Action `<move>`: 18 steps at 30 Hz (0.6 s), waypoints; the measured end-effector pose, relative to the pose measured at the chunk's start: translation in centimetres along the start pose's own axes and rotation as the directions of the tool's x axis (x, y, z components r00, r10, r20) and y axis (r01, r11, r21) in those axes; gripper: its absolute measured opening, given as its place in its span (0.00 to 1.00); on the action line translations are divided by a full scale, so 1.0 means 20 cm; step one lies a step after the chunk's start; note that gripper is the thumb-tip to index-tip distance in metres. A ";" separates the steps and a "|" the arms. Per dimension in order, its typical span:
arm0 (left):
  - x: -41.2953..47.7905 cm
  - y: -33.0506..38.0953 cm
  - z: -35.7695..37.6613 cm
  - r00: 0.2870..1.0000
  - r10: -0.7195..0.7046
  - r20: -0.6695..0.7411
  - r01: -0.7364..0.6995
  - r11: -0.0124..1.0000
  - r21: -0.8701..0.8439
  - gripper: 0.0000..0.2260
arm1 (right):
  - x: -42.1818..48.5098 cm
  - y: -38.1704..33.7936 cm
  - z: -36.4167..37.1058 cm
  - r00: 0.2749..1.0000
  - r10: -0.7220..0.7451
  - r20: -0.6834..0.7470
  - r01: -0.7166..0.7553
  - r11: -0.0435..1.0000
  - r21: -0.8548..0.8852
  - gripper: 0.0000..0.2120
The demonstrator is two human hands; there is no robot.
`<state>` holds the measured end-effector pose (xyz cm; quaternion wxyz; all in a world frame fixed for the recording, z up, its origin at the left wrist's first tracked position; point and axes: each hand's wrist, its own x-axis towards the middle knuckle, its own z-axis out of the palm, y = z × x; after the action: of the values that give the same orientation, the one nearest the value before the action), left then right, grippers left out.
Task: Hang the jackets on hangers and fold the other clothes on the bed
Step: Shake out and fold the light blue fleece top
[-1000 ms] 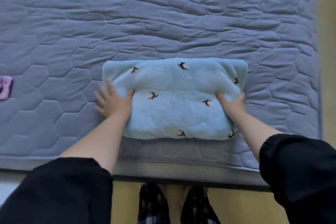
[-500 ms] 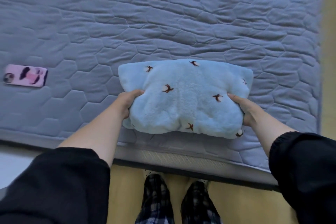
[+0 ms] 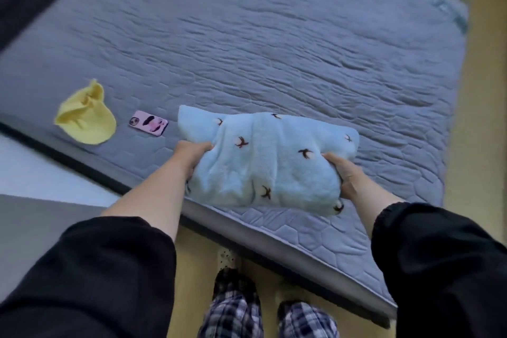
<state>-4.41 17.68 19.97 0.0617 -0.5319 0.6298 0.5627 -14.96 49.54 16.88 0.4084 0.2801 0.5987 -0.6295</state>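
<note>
Folded blue fleece garment (image 3: 270, 162) now lifted off the bed (image 3: 274, 49), gripped at both ends: left hand (image 3: 192, 155) and right hand (image 3: 347, 175) both clenched on it. Folding looks done; probably carrying it aside. Yellow cloth (image 3: 86, 118) unfolded.

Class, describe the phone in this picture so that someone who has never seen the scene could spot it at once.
Find the grey quilted mattress and follow its near edge leftward. Between the crumpled yellow cloth and the fluffy blue garment lies the phone. It alone is a small flat rectangle, pink with dark markings.
</note>
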 end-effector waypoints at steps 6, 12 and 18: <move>-0.61 0.05 -0.41 0.948 0.056 -0.314 -0.097 0.988 -0.117 0.17 | -0.47 -0.24 0.38 0.966 -0.214 0.149 0.239 0.954 -0.180 0.24; -1.30 -0.11 -0.97 0.828 0.008 -0.560 -0.143 0.970 -0.197 0.17 | -1.12 -0.22 0.91 0.878 -0.307 0.367 0.416 0.869 -0.269 0.20; -2.06 -0.48 -1.46 0.629 -0.098 -0.771 -0.211 0.933 -0.291 0.12 | -1.81 0.09 1.30 0.704 -0.341 0.623 0.623 0.717 -0.312 0.21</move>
<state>35.42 21.74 52.07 -0.3299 -0.7031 0.4990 0.3845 8.62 30.63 49.70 0.4259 -0.1919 0.6589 -0.5896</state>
